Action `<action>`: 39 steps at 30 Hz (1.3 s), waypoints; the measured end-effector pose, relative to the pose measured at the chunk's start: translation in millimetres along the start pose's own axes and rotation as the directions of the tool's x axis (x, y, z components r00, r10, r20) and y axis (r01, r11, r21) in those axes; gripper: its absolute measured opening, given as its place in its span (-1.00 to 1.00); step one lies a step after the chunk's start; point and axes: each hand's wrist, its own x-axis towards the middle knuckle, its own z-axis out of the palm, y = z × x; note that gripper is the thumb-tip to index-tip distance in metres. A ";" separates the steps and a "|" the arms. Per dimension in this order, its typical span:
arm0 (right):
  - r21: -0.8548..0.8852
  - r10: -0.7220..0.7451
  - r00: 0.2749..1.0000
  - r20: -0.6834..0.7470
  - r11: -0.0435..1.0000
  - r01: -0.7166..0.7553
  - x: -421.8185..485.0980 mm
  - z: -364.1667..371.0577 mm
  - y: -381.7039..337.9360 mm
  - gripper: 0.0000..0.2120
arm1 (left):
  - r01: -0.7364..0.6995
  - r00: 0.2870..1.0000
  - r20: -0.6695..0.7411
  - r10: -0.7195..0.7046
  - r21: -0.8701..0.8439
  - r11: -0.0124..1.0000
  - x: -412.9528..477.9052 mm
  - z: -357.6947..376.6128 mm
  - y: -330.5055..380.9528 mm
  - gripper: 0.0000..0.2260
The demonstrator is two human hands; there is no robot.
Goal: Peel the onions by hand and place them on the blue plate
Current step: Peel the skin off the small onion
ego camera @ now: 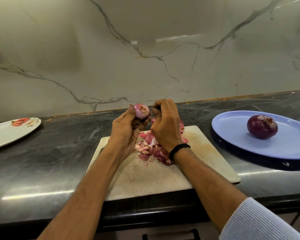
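An onion (142, 110) is gripped in the curled left hand (126, 130) at the board's (206, 153) 12 o'clock, its skin (153, 120) apparently pinched by the right hand (164, 125); once stripped, placement on the blue plate (284, 149) at 3 o'clock is needed.

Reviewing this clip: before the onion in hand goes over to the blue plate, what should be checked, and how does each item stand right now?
1. Small onion held securely in the left hand: ok, fingers curl round it.
2. Skin fully off the small onion: cannot tell; its far side is hidden.
3. Right hand free of peel: cannot tell; its fingertips are pinched together beside the onion, hiding what is between them.
4. Blue plate has bare room beside the peeled onion lying on it: ok.
5. Peels kept on the cutting board, none on the blue plate: ok.
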 end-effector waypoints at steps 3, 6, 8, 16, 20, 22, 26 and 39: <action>-0.033 0.024 0.998 -0.051 0.999 -0.026 0.9 -0.6 1.5 -0.81 | -0.011 0.999 -0.030 0.011 -0.003 1.000 0.5 0.3 0.6 -0.63; -0.042 -0.003 0.999 -0.050 0.999 0.001 0.1 -1.5 -0.3 -0.84 | -0.020 0.999 -0.040 0.019 -0.009 1.000 0.7 0.2 2.3 -0.61; -0.032 -0.025 0.999 -0.039 0.999 0.023 0.8 -2.5 -0.9 -0.88 | -0.027 0.999 -0.037 0.027 0.002 1.000 0.5 -0.4 1.7 -0.58; 0.008 -0.046 0.996 0.082 0.999 0.045 -0.5 1.8 2.2 -0.83 | -0.042 0.999 -0.008 0.043 0.050 0.998 0.7 -1.3 2.4 -0.75; 0.043 -0.050 0.993 0.104 0.998 0.046 -0.9 2.1 0.7 -0.87 | -0.053 0.998 0.019 0.052 0.046 0.998 0.5 -3.5 2.6 -0.68; 0.040 -0.045 0.992 0.117 0.998 0.040 -0.8 1.9 1.1 -0.86 | -0.055 0.998 0.025 0.054 0.045 0.997 1.0 -4.0 2.5 -0.69; 0.030 -0.062 0.976 0.209 0.998 0.057 -3.0 3.0 1.6 -0.71 | -0.052 0.999 -0.009 0.052 0.009 0.999 1.7 -4.2 3.9 -0.67; 0.019 -0.097 0.974 0.204 0.995 0.095 -2.7 1.7 3.3 -0.73 | -0.109 0.994 0.041 0.103 0.173 0.979 4.5 -8.7 -0.1 -0.55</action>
